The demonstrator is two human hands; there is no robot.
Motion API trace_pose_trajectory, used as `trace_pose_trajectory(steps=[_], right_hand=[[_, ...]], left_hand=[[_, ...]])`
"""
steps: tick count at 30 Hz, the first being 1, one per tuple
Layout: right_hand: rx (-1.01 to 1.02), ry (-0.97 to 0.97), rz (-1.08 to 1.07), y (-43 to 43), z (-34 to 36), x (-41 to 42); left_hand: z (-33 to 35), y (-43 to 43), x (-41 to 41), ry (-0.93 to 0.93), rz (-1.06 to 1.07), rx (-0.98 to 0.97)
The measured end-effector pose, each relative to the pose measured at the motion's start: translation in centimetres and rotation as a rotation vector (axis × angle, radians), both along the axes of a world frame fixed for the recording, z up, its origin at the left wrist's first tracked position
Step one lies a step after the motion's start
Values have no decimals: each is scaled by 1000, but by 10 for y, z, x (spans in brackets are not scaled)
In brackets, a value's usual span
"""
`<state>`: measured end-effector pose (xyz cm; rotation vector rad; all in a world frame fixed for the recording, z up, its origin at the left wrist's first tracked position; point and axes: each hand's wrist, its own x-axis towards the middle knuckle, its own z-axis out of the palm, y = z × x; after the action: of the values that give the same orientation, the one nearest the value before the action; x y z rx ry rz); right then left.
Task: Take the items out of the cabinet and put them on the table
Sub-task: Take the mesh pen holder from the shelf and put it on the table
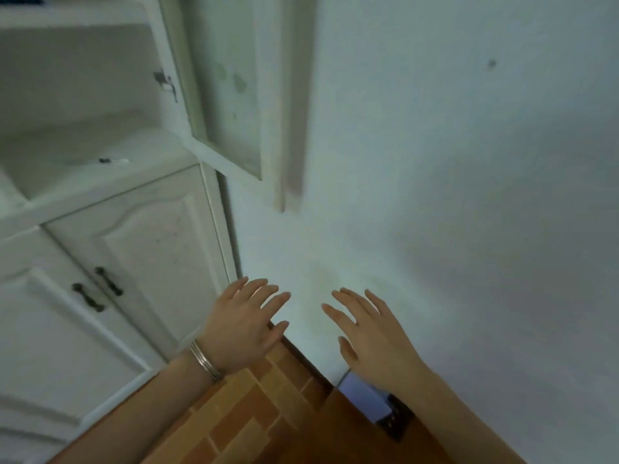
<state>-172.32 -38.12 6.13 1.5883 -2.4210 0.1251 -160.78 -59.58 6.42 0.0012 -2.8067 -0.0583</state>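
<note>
I read the left grip (241, 326) and right grip (371, 333) as spread, holding nothing. In the open cabinet (150, 246), one small blurred item (113, 160) lies on the shelf (67, 145), not yet moved. I cannot identify a desk.

Left hand (243, 324) and right hand (366, 333) reach forward, palms down, fingers spread, holding nothing.

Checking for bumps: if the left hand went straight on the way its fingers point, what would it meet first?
Most likely the bare white wall just right of the cabinet; the left hand holds nothing and its fingers aim past the lower doors. Depth is hard to judge.
</note>
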Motion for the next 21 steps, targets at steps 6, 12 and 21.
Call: trace_pose_trajectory(steps=[6,12,21], right_hand=[[-22,136,190,-116,57,2],[-95,241,322,-247,122,28],[-317,257,363,-386,195,59]], left_hand=[[58,-105,54,102,204,-58],[114,-215,98,230,330,-119],[204,-348,127,390,299,-279]])
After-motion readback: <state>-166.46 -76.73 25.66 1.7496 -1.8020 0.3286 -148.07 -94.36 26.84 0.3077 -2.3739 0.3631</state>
